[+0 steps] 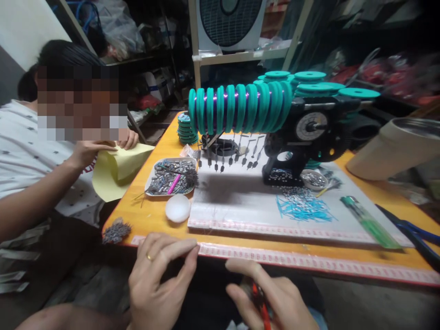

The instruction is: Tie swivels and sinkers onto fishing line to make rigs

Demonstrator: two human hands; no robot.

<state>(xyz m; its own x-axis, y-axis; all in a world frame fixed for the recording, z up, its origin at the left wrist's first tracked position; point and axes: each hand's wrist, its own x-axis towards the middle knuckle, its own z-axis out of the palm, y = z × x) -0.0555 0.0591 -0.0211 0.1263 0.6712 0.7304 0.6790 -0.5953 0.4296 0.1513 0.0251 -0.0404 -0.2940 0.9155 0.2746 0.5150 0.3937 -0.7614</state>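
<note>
— Red-handled, dark-bodied tool (264,312), partly covered: where is it held?
— In the right hand (283,298), by the near edge of the table (147,224); it is gripped by curled fingers, thumb and forefinger parted.
— And the left hand (160,279)?
— Thumb and forefinger are pinched together; whether anything fine is held cannot be told.
— Farther off?
— Green spools (242,110) are lined up on a black machine (285,169).

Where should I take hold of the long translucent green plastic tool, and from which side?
I'd pinch the long translucent green plastic tool across its width at the green near end, coming from the near side: it is slim and lies diagonally, that end closest.
</note>
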